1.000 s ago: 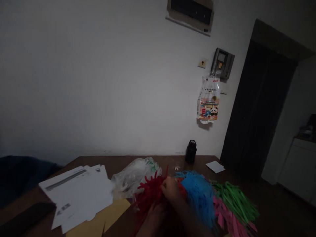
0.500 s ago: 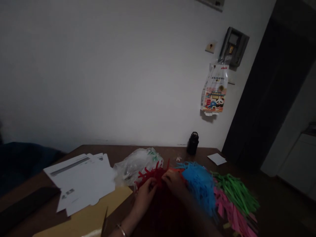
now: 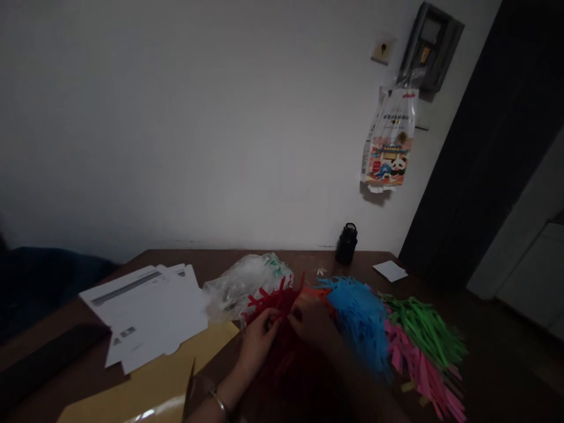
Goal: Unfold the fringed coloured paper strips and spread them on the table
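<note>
- Red paper strips (image 3: 271, 299) lie in a loose pile on the dark wooden table (image 3: 484, 376), near its middle, and both hands are in them.
- Left hand (image 3: 258, 338), with a bracelet (image 3: 219, 402) on the wrist, sits at the near left edge of the red pile, its fingers curled and pinched on a few strips.
- Right hand (image 3: 315, 323) rests on the near right side of the red pile, close beside the left one. The dim light hides whether it grips anything.
- Blue strips (image 3: 359, 317) lie just right of the red pile and touch it.
- Green strips (image 3: 423, 323) and pink strips (image 3: 418, 367) lie further right of the red pile, beyond the blue.
- A crumpled clear plastic bag (image 3: 242, 285) lies against the far left side of the red pile.
- White printed sheets (image 3: 150, 311) are spread well to the left of the red pile, and a yellow sheet (image 3: 145, 388) lies nearer the person on that same side.
- A black bottle (image 3: 346, 244) stands upright behind and to the right of the red pile, by the wall.
- A small white slip (image 3: 390, 271) lies right of the bottle.
- A printed bag (image 3: 390, 141) hangs on the wall high above the red pile and to its right.
</note>
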Demonstrator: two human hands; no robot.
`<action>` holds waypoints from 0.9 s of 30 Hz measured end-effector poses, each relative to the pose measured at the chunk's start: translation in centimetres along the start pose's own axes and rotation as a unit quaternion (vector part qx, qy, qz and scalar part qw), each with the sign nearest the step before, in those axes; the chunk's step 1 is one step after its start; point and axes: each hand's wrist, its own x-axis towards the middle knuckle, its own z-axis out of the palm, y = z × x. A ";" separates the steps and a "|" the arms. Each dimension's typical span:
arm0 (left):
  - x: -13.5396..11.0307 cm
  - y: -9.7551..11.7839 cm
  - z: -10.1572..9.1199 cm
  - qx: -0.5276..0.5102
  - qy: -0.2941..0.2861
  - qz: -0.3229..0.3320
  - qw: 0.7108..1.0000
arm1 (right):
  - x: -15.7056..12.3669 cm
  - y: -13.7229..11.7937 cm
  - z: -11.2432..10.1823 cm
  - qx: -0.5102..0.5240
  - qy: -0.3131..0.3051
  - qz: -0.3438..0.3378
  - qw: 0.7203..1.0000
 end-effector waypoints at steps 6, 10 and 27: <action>-0.2 -0.1 -0.1 0.008 0.018 0.019 1.000 | 0.6 1.2 0.0 0.080 -0.030 0.021 0.996; -0.3 0.1 -0.2 0.011 0.048 0.057 0.997 | 0.7 1.8 0.2 0.123 -0.042 0.033 0.991; -0.9 -0.1 0.2 0.042 0.056 0.100 0.993 | 0.3 0.9 1.2 0.024 -0.037 0.027 0.999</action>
